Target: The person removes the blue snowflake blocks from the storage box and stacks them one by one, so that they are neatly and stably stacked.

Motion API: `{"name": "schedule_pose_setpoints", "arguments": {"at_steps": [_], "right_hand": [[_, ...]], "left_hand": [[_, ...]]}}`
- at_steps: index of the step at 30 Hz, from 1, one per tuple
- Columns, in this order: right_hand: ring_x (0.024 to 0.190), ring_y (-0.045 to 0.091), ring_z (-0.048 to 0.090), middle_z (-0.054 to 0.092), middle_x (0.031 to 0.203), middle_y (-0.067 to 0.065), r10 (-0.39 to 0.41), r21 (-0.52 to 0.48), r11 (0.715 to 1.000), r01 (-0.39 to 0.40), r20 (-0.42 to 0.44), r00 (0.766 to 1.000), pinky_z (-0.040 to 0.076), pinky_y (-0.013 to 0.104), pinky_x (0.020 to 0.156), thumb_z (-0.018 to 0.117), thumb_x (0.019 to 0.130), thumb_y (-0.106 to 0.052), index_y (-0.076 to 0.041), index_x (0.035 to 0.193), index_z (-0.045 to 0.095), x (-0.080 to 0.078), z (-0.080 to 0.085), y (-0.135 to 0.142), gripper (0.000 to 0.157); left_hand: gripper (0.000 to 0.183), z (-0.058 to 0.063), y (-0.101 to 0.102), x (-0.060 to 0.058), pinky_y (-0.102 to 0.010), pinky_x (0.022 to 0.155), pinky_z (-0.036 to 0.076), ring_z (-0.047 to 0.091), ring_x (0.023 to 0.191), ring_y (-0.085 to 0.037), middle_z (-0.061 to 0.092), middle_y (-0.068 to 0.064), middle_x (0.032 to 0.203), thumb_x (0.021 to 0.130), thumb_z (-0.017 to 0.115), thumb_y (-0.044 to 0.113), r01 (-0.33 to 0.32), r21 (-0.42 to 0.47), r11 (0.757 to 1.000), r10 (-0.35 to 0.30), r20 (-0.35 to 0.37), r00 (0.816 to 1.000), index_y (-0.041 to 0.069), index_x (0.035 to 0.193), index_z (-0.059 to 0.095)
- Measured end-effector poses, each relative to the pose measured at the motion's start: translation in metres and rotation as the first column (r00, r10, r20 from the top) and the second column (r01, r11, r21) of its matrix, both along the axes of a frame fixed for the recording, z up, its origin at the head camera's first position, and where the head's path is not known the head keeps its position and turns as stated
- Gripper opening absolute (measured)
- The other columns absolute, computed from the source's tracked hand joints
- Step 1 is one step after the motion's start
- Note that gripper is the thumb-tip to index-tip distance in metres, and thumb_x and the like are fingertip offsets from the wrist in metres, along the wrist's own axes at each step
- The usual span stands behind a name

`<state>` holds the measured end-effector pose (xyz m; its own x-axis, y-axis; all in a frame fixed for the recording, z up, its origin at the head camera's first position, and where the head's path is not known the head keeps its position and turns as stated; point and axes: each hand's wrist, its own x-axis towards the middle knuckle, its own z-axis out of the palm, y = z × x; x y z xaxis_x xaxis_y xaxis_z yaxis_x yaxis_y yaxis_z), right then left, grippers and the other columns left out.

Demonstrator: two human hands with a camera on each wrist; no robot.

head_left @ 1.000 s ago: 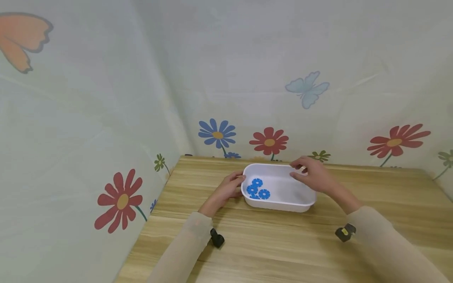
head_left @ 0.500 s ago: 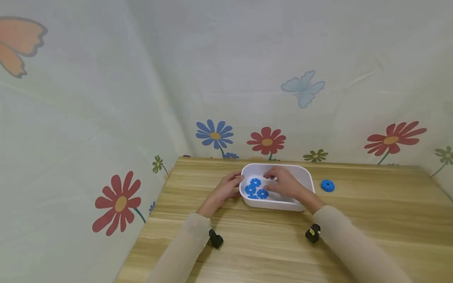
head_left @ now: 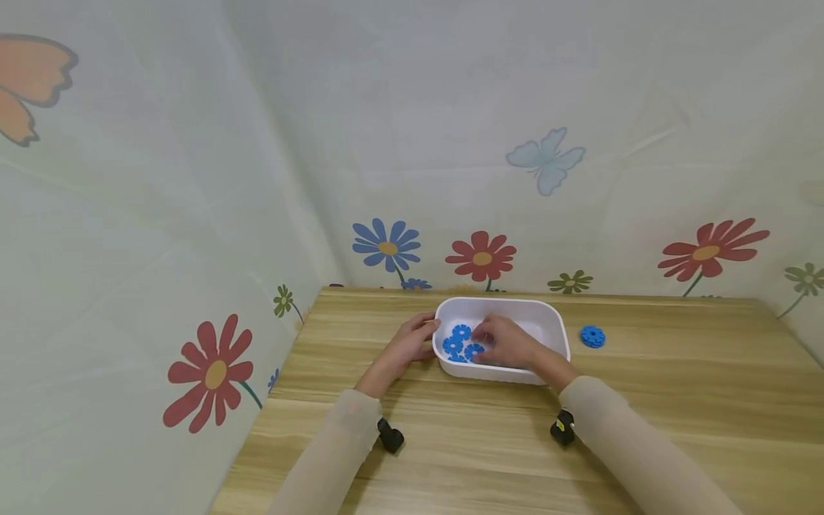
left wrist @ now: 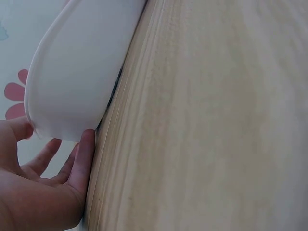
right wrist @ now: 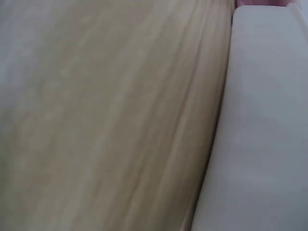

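Note:
A white plastic tub (head_left: 502, 373) stands on the wooden table, with several blue notched building discs (head_left: 453, 345) at its left end. My left hand (head_left: 405, 347) holds that end from outside. In the left wrist view, the thumb of the left hand (left wrist: 43, 187) is at the rim and the fingers lie against the outer wall, low by the table. My right hand (head_left: 508, 343) reaches down inside the tub, its thumb and fingertips apart and right at the nearest disc (head_left: 473, 351). The right wrist view shows only the tub's outer side (right wrist: 260, 120) and tabletop.
A small stack of blue discs (head_left: 593, 336) lies on the table (head_left: 450, 443) just right of the tub. Behind the table's back edge hangs a pale cloth (head_left: 412, 157) printed with flowers and butterflies, and it continues along the left side.
My right hand has moved left from over the tub's right end down to the discs, bringing the stack on the right into sight. The left hand has stayed at the tub's left end.

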<state>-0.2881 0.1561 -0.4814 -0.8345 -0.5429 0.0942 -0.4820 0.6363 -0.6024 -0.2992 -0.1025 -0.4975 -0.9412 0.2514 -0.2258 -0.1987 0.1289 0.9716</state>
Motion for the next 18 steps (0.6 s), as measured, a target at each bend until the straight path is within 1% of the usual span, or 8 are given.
{"name": "schedule_pose_setpoints", "arguments": {"at_steps": [5, 9, 13, 18], "right_hand": [[0.092, 0.019, 0.054, 0.064, 0.1, 0.005, 0.018, 0.022, 1.0, -0.018, -0.005, 1.0, 0.051, 0.039, 0.087, 0.09, 0.086, -0.02, -0.003, 0.114, 0.077, -0.0002, -0.0026, -0.0014, 0.035], [0.091, 0.019, 0.054, 0.064, 0.099, 0.003, 0.02, 0.026, 0.999, -0.02, -0.008, 1.0, 0.052, 0.038, 0.087, 0.09, 0.086, -0.019, -0.004, 0.111, 0.075, -0.0009, -0.0038, -0.001, 0.034], [0.09, 0.02, 0.056, 0.064, 0.097, 0.005, 0.022, 0.007, 1.0, -0.022, -0.017, 1.0, 0.054, 0.039, 0.087, 0.091, 0.085, -0.017, -0.004, 0.109, 0.071, -0.0003, -0.0026, -0.0005, 0.034], [0.088, 0.019, 0.056, 0.065, 0.094, 0.005, 0.016, -0.023, 1.0, -0.016, -0.015, 1.0, 0.054, 0.038, 0.085, 0.089, 0.084, -0.011, -0.003, 0.11, 0.069, 0.0003, -0.0012, 0.0002, 0.034]], "left_hand": [[0.055, -0.0014, -0.0013, 0.0007, -0.04, 0.096, 0.061, 0.059, 0.134, -0.031, 0.054, -0.016, 0.152, 0.109, 0.06, 0.04, 0.003, 0.0, 1.0, -0.003, 0.001, 1.0, 0.013, 0.156, 0.051], [0.055, -0.0012, -0.0016, 0.0013, -0.04, 0.096, 0.061, 0.058, 0.134, -0.03, 0.054, -0.015, 0.152, 0.109, 0.061, 0.041, 0.007, 0.003, 1.0, -0.007, 0.007, 1.0, 0.014, 0.156, 0.051], [0.055, 0.0, -0.0016, 0.0017, -0.04, 0.095, 0.061, 0.059, 0.133, -0.03, 0.054, -0.014, 0.152, 0.109, 0.06, 0.042, 0.001, -0.006, 1.0, -0.001, 0.007, 1.0, 0.015, 0.156, 0.052], [0.055, 0.0009, -0.0015, 0.0017, -0.04, 0.096, 0.061, 0.059, 0.133, -0.03, 0.054, -0.015, 0.152, 0.109, 0.06, 0.041, 0.004, -0.005, 1.0, -0.004, 0.0, 1.0, 0.014, 0.156, 0.051]]}}
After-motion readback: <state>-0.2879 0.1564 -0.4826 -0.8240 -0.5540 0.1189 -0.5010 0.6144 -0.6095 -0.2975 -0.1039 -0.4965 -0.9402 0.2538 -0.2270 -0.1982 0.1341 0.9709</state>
